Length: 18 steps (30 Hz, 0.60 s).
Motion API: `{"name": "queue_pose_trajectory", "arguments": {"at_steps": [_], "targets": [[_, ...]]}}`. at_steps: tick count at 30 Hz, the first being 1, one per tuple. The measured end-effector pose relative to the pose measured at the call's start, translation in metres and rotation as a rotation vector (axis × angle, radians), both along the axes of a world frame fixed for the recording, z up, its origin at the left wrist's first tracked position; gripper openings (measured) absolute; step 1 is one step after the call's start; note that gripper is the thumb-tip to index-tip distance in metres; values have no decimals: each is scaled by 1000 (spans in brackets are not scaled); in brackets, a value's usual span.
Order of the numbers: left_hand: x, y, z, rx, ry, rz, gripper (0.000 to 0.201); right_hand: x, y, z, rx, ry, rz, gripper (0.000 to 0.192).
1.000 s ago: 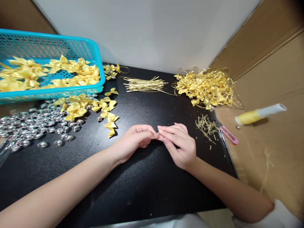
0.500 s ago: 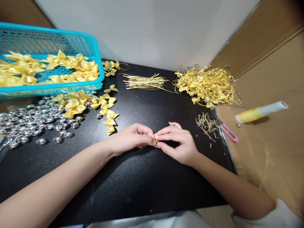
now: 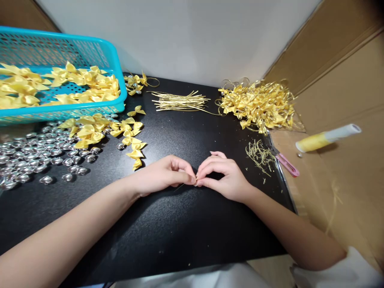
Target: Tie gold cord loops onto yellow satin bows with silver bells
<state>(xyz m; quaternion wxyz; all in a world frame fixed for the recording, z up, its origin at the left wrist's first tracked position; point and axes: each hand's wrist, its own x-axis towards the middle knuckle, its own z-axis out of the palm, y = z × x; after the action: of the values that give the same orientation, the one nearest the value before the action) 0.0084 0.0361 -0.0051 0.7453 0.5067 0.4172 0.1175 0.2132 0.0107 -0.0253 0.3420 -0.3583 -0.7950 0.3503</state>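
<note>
My left hand (image 3: 168, 176) is closed in a pinch over the middle of the black table (image 3: 144, 232). A thin cord (image 3: 179, 187) pokes out below its fingers. Thumb and fingertips of my right hand (image 3: 225, 176) pinch at the same spot, touching the left fingertips. A tiny yellowish bit shows between them; the rest is covered by the fingers. Left of my hands lie yellow ribbon bows (image 3: 135, 154) in a short column. Beyond the hands is a bundle of gold cords (image 3: 180, 102).
A turquoise basket (image 3: 117, 100) of yellow bows stands back left, with many silver bells (image 3: 57, 160) before it. At right are a pile of bows on gold loops (image 3: 261, 106), cord scraps (image 3: 259, 156), pink-handled scissors (image 3: 287, 165) and a yellow-and-white tube (image 3: 327, 138).
My right hand's fingers have curled in, now pinching with bent fingertips against the left hand. The whole view has shifted slightly; the other things have stayed put.
</note>
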Motion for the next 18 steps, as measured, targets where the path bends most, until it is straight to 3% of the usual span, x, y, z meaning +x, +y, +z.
{"name": "queue_pose_trajectory", "arguments": {"at_steps": [6, 13, 18], "targets": [[-1, 0, -3, 122, -45, 43, 14, 1, 2, 1, -42, 98, -32, 9], [1, -2, -4, 64, -6, 124, 19, 1, 2, 1, -503, 340, -76, 17], [1, -3, -2, 91, 20, 131, 18, 4, 4, 5, -748, 361, -65, 27]]}}
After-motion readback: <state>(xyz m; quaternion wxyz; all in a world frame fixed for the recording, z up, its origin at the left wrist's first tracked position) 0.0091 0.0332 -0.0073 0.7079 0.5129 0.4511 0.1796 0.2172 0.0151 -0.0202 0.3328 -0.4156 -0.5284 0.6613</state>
